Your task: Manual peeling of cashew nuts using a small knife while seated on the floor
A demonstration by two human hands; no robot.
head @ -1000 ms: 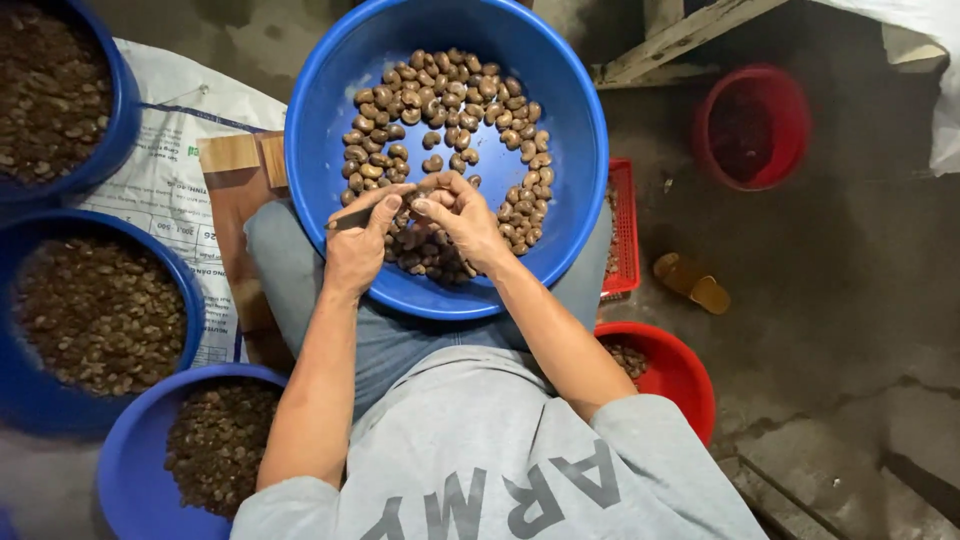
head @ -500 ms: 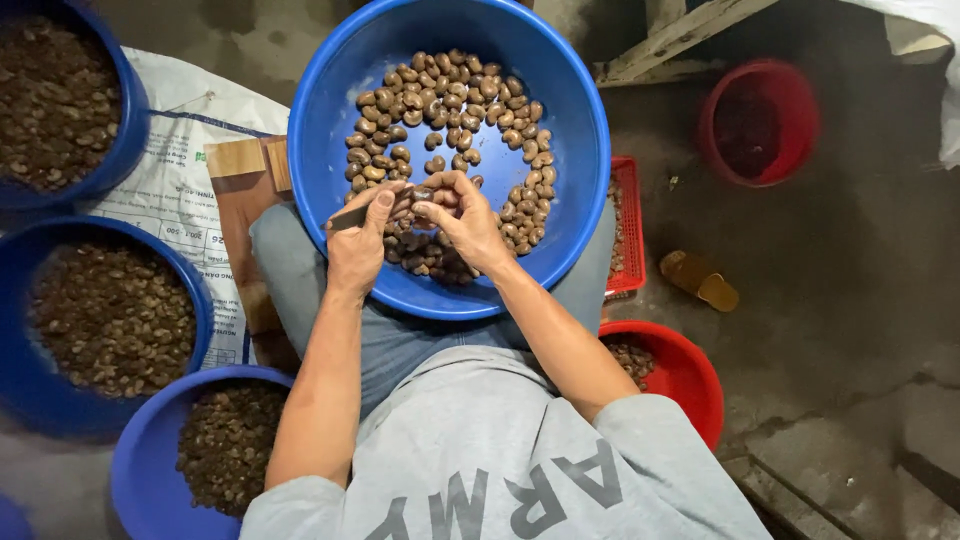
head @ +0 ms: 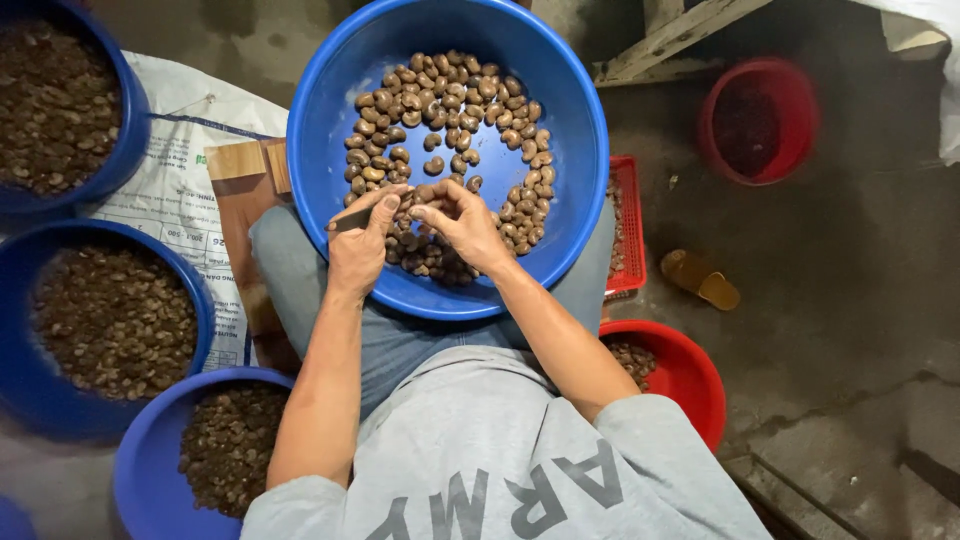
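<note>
Grey floor below, a blue bowl (head: pixel 330 60) on the lap; left hand (head: pixel 357 248) grips a small blade (head: pixel 349 219), right hand (head: pixel 462 222) pinches one nut (head: pixel 424 192); best to scrape gently.

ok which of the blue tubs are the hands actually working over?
The big blue tub on the lap, holding the larger brown nuts. Left hand and right hand meet over it; the three other blue tubs, all off to the left, go untouched.

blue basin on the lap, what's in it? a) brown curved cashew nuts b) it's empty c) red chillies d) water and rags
a: the blue basin on the person's lap holds a heap of brown curved cashew nuts, and the left hand and right hand meet over them, pinching one nut between the fingertips.
</note>
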